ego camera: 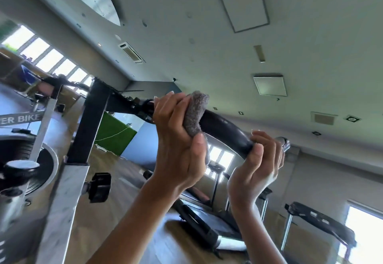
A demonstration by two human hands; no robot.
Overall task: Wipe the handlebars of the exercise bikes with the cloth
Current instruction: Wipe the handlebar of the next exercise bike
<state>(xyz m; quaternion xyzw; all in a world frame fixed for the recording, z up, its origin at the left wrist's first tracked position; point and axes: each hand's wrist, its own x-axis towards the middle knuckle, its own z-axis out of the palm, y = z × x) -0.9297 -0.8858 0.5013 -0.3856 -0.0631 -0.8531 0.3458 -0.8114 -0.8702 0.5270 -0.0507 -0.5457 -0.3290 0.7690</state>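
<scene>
A black padded handlebar [224,130] curves from the bike's black stem [93,122] toward the right, ending in a chrome tip [283,142]. A grey cloth [195,114] is wrapped over the bar. My left hand [178,139] is closed around the cloth and the bar together. My right hand [261,160] grips the bar's far end just before the chrome tip. The view is tilted and looks up from below the bar.
The bike's silver frame post [62,201] with a black adjustment knob [99,187] stands at lower left, the flywheel [24,160] beside it. Treadmills [207,218] stand on the wooden floor behind. Another machine [319,220] is at right.
</scene>
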